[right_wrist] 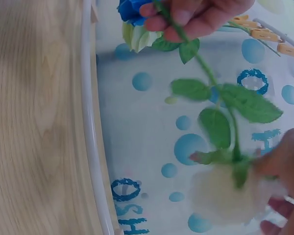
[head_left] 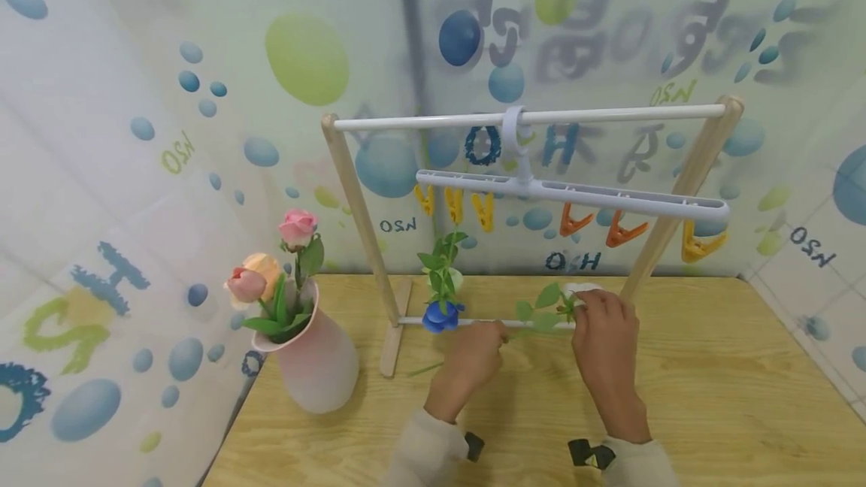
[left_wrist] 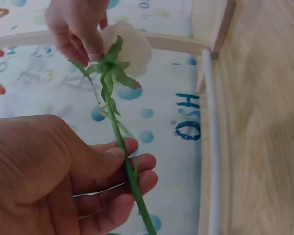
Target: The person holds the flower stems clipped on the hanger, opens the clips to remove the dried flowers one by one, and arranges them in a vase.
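My left hand (head_left: 470, 359) pinches the green stem of a white rose (left_wrist: 132, 49) between thumb and fingers. The rose lies sideways, its bloom to the right and its leaves (right_wrist: 250, 102) between my hands. At the bloom's base, my right hand (head_left: 609, 344) holds the rose with thumb and fingers by the green sepals (left_wrist: 118, 73); blur in the right wrist view hides the exact grip. Beyond my left hand, a blue rose (head_left: 440, 317) and a whitish flower (head_left: 455, 279) hang head down below the yellow clips (head_left: 454, 206).
A grey clip hanger (head_left: 609, 196) hangs tilted from the white rod of a wooden rack (head_left: 355, 201). Orange clips (head_left: 624, 230) and another yellow clip (head_left: 702, 243) line its right half. At left, a pinkish-white vase (head_left: 321, 367) holds pink and peach flowers.
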The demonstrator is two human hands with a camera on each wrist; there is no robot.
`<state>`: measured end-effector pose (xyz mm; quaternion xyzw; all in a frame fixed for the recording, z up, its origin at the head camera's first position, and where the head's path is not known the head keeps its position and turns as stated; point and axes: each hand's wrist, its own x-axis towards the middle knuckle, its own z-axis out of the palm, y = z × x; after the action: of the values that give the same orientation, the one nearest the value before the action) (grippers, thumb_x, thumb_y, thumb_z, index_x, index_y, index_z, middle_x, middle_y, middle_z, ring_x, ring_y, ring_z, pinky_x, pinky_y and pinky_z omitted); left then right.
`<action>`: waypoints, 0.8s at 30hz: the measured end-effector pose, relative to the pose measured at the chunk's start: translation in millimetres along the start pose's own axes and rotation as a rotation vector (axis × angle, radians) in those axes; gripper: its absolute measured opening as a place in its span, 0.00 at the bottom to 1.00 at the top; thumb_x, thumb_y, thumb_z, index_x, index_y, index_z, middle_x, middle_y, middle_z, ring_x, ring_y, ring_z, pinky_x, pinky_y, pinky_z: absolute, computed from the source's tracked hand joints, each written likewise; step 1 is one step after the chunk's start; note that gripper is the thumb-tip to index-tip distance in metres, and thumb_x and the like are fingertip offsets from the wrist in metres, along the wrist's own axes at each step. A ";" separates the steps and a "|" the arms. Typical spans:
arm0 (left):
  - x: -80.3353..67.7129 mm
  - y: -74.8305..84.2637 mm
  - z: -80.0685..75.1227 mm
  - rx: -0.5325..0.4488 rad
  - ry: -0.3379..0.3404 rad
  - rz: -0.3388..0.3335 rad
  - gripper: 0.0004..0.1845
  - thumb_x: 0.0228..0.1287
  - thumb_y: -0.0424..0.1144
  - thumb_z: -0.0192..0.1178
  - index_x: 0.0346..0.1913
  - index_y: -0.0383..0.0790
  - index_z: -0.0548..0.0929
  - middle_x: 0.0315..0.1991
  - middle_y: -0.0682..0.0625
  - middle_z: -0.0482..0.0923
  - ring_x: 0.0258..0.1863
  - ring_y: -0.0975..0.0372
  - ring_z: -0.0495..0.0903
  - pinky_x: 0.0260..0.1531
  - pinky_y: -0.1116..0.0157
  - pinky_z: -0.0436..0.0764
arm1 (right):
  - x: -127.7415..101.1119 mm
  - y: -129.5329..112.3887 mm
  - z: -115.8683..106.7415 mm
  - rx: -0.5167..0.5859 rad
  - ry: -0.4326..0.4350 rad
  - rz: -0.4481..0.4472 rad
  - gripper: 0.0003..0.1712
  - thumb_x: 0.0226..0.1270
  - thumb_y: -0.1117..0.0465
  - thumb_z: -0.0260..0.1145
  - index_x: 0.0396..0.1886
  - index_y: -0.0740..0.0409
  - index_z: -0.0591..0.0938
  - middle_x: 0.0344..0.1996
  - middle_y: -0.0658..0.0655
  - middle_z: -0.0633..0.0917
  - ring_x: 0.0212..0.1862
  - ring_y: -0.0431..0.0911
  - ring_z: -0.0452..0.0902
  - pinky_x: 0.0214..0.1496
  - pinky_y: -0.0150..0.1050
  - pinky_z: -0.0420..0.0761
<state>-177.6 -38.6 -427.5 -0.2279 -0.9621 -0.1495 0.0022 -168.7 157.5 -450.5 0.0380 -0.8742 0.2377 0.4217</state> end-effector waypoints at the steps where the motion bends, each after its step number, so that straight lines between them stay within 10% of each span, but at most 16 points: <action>1: -2.3 -1.2 -3.5 -0.021 -0.001 -0.013 0.16 0.56 0.20 0.62 0.45 0.38 0.88 0.42 0.49 0.88 0.40 0.59 0.87 0.29 0.70 0.82 | 0.7 -0.4 1.2 0.025 0.048 -0.003 0.08 0.61 0.75 0.65 0.40 0.68 0.82 0.40 0.69 0.82 0.43 0.69 0.74 0.40 0.63 0.70; 13: -34.1 -17.9 -38.0 -0.216 0.099 -0.095 0.15 0.58 0.18 0.60 0.46 0.33 0.86 0.41 0.44 0.87 0.42 0.54 0.87 0.36 0.65 0.84 | 1.0 -10.7 2.3 0.249 0.254 0.145 0.11 0.71 0.70 0.55 0.48 0.74 0.77 0.42 0.72 0.80 0.47 0.66 0.73 0.48 0.60 0.69; 24: -60.3 -20.5 -83.1 -0.151 0.411 -0.126 0.08 0.63 0.21 0.59 0.41 0.32 0.84 0.36 0.44 0.85 0.36 0.53 0.86 0.33 0.60 0.84 | -4.0 -14.0 12.4 0.253 0.069 0.207 0.11 0.74 0.67 0.55 0.49 0.71 0.76 0.41 0.69 0.78 0.42 0.60 0.74 0.39 0.52 0.71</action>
<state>-137.9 -106.5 -358.3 -0.1319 -0.9398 -0.2643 0.1716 -171.4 139.1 -454.7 -0.0078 -0.8216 0.3891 0.4166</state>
